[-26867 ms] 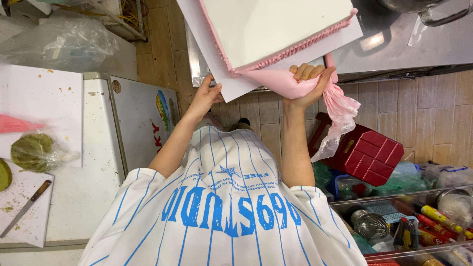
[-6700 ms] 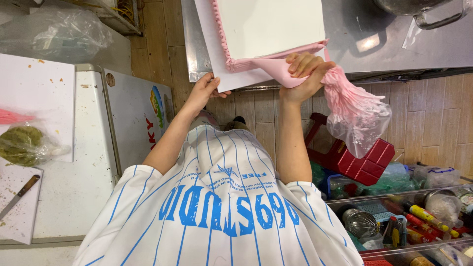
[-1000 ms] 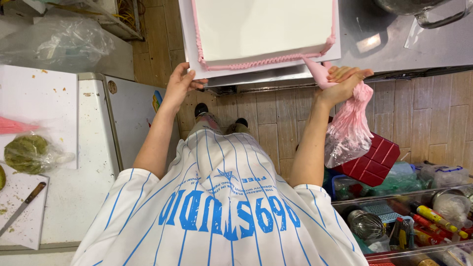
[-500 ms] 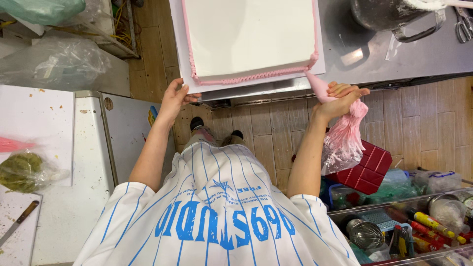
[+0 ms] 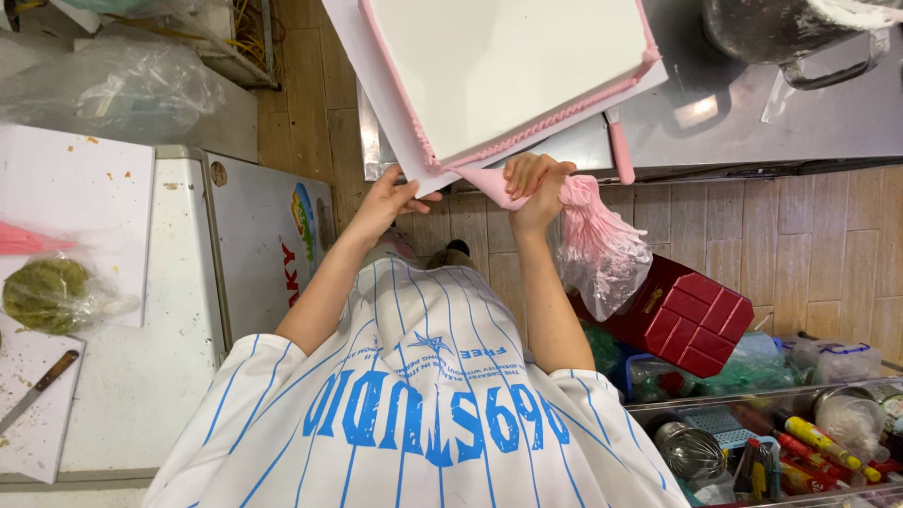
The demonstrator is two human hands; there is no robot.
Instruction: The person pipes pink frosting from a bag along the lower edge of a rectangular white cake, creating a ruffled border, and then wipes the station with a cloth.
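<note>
The right hand (image 5: 534, 186) is clamped around a pink piping bag (image 5: 588, 230), its tip pressed to the near edge of a square white cake (image 5: 508, 66) where a pink border (image 5: 555, 120) is being laid. The left hand (image 5: 390, 196) has its fingers spread against the edge of the white board (image 5: 376, 85) under the cake, thumb just on top, steadying it without closing on it. The cake sits directly above both hands, on a steel tabletop (image 5: 752, 122); the slack, twisted end of the bag hangs below the right hand, towards a red box (image 5: 691, 320) on the floor.

To pipe this well, I'd judge the squeeze should stay even, the tip held at one angle to the cake's lower edge, while the left hand turns the board slowly rather than the right arm stretching.

The bag's nozzle is hidden behind the fingers, so how much icing is coming out can't be seen. The cake's far side is cut off at the top. A pink-handled tool (image 5: 619, 150) lies just right of the right hand; its working end is tucked under the board
</note>
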